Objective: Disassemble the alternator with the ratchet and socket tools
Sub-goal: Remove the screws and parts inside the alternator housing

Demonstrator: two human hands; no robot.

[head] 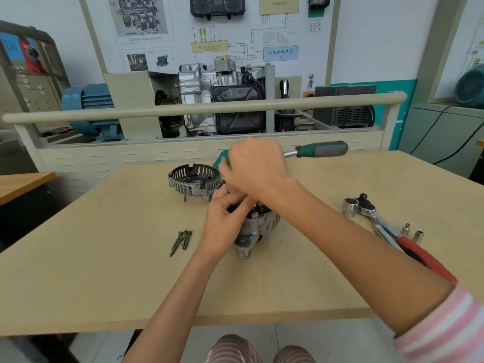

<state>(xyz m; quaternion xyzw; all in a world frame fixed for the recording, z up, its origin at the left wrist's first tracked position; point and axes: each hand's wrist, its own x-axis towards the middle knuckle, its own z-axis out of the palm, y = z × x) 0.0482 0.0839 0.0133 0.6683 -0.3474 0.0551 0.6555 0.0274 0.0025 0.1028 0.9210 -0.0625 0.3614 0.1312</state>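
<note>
On the pale wooden table [104,271], the alternator [258,227] sat mid-table, its rear cover [194,180] already off beside it, long bolts [181,241] removed. Left hand [225,221] pinched its top; right hand [255,166] gripped the green ratchet [322,149]. Further stripping remained.

**Training workshop around a pale wooden bench**

A light wooden table [104,271] spreads beneath the hands. Beyond them runs a cream rail [204,107], fronting a cutaway engine display [222,100] and a blue motor [89,111] farther left. Behind hangs a white wiring-diagram board [235,35]. Grey floor tiles [327,341] show below.
</note>
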